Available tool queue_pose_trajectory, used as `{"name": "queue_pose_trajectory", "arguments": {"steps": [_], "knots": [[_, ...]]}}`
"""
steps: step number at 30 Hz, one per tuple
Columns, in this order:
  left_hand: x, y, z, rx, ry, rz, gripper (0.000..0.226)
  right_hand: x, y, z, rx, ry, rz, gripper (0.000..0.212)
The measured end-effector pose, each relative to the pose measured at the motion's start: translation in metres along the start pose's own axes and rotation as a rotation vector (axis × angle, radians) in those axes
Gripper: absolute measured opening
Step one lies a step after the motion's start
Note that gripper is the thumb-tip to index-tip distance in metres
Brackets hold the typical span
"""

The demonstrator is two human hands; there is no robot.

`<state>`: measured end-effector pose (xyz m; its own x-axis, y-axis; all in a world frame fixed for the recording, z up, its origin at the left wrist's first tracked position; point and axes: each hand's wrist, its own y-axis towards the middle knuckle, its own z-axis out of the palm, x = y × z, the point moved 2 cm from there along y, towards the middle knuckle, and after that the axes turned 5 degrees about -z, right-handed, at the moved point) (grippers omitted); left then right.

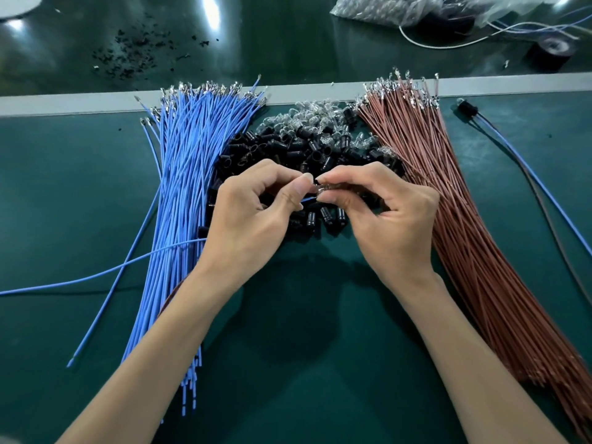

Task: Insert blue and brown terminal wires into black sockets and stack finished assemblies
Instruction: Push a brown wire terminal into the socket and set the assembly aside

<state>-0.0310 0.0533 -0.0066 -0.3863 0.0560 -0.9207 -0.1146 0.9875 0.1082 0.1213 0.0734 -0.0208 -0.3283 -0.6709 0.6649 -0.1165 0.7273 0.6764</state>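
Observation:
A thick bundle of blue terminal wires (179,174) lies on the left of the green mat, a bundle of brown terminal wires (448,200) on the right. Between them sits a heap of black sockets (307,149) mixed with small clear bulbs. My left hand (246,219) pinches a single blue wire (307,199) near its tip. Just to its right, my right hand (381,213) pinches a small socket (320,187), mostly hidden by the fingertips. Both hands meet above the near edge of the heap. One finished assembly (467,109) with blue and brown leads lies at the far right.
A grey strip (64,104) crosses the bench behind the bundles. Beyond it lie black debris (137,56), plastic bags of parts (400,11), a black tape roll (549,52) and loose white and blue wires. Two stray blue wires (105,270) trail off to the left.

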Motion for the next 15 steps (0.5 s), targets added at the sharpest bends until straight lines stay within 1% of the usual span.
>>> {"name": "queue_pose_trajectory", "arguments": {"steps": [4, 9, 15], "knots": [[-0.0012, -0.002, 0.003, -0.001, -0.078, -0.091, 0.013, -0.0005, -0.0019, 0.0037, -0.027, 0.071, 0.026, 0.021], [-0.0014, -0.0023, 0.0044, 0.015, -0.118, -0.16, 0.014, -0.0021, -0.004, 0.0047, -0.058, 0.03, 0.035, 0.019], [-0.004, -0.0016, 0.0043, 0.098, -0.243, -0.236, 0.02, -0.0001, -0.0027, 0.0029, -0.031, 0.083, 0.033, 0.019]]}}
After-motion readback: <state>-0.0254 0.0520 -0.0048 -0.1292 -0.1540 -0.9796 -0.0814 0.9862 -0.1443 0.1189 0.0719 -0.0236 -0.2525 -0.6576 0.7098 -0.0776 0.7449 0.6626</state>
